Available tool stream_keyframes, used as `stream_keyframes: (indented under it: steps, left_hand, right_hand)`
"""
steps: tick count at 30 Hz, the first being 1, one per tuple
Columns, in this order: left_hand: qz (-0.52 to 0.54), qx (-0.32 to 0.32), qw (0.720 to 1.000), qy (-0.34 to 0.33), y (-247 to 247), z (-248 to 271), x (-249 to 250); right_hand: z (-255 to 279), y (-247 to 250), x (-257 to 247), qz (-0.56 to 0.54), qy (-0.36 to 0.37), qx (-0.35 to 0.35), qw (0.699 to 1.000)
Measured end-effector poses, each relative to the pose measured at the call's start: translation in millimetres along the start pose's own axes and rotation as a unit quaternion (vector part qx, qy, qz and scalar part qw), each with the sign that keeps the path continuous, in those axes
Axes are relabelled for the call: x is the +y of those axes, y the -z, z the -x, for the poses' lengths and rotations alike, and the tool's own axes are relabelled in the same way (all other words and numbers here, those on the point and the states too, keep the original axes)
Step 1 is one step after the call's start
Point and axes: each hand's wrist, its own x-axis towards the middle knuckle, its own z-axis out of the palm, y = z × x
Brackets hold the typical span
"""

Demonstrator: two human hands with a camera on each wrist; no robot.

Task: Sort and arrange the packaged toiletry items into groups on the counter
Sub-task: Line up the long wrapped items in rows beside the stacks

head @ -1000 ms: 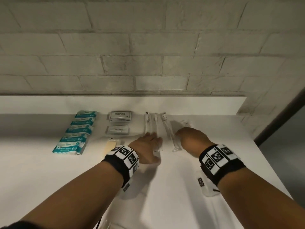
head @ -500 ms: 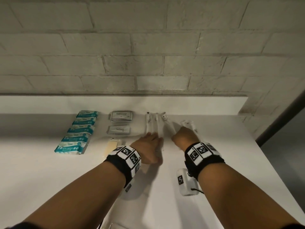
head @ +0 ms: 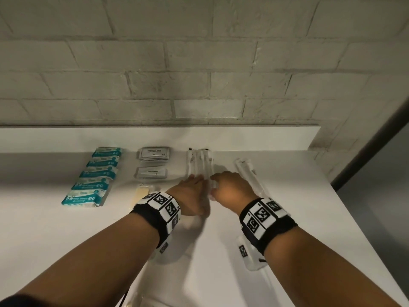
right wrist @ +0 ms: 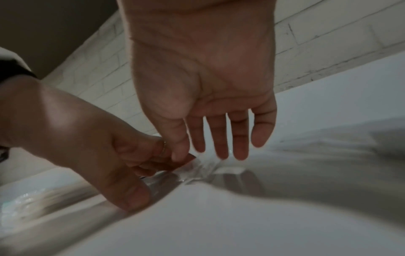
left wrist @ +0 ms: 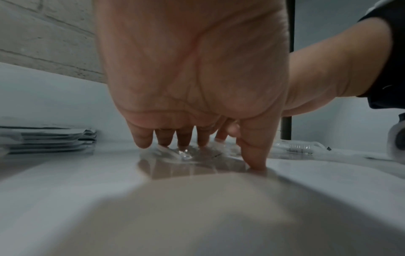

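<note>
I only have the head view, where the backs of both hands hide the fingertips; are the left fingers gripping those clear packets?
Observer: No. In the left wrist view the left hand's fingertips press down on a clear packet, not wrapped round it.
Operator: And its thumb?
Observer: Its tip rests on the bare counter beside the packet.
Operator: Does the right hand hold anything?
Observer: No. The right wrist view shows the right hand with straight fingers, holding nothing.

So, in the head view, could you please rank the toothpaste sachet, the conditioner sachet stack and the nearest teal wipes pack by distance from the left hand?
From the left hand:
1. Toothpaste sachet, just up-left.
2. Conditioner sachet stack, behind it by the wall.
3. Nearest teal wipes pack, far left.
</note>
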Motion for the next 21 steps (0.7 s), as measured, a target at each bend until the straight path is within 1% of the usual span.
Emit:
stream_keyframes:
  steps: [2, 3, 4, 5, 6, 7, 8, 11, 13, 14, 15, 17, 19, 20, 21]
  left_hand:
    - [-0.017, 0.017, 1.0, 0.003, 2, -2, 0]
    - [-0.029, 0.017, 0.999, -0.01, 1, -4, 1]
    - [-0.042, 0.009, 0.999, -0.024, -1, -7, 2]
    - [-0.055, -0.004, 0.998, -0.031, -3, -10, 3]
    - [-0.064, -0.017, 0.997, -0.031, -5, -12, 3]
    - [-0.068, -0.031, 0.997, -0.027, -7, -14, 3]
    - [-0.069, -0.04, 0.997, -0.023, -7, -16, 3]
    - [-0.059, -0.053, 0.997, -0.018, -6, -18, 0]
    - [-0.056, -0.055, 0.997, -0.019, -4, -17, 0]
    - [-0.055, -0.054, 0.997, -0.02, -3, -16, 1]
    - [-0.057, -0.053, 0.997, -0.021, -3, -15, 2]
    - [-0.06, -0.057, 0.996, -0.021, -2, -16, 3]
    - [-0.06, -0.062, 0.996, -0.018, -3, -18, 3]
    - [-0.059, -0.065, 0.996, -0.017, -3, -18, 3]
    - [-0.058, -0.065, 0.996, -0.017, -3, -17, 3]
  right_hand:
    - [-1, 7, 11, 0.007, -0.059, 0.062, 0.996]
    - [-2, 12, 20, 0.005, -0.112, 0.069, 0.991]
    - [-5, 18, 30, 0.002, -0.166, 0.053, 0.985]
    - [-5, 24, 38, -0.005, -0.209, 0.023, 0.978]
    - [-6, 28, 45, -0.01, -0.229, -0.016, 0.973]
    - [-5, 30, 50, -0.017, -0.229, -0.052, 0.972]
    - [-6, 30, 54, -0.022, -0.222, -0.069, 0.972]
    - [-4, 29, 54, -0.027, -0.228, -0.072, 0.971]
    - [-3, 32, 51, -0.048, -0.241, -0.092, 0.965]
    - [-5, 33, 49, -0.039, -0.224, -0.102, 0.969]
    - [-6, 36, 45, -0.024, -0.198, -0.096, 0.975]
    - [-6, 46, 37, -0.016, -0.131, -0.014, 0.991]
    - [-5, 57, 28, -0.016, -0.033, 0.077, 0.996]
    - [-3, 61, 24, -0.01, 0.01, 0.106, 0.994]
    - [-3, 62, 23, 0.0, 0.038, 0.11, 0.993]
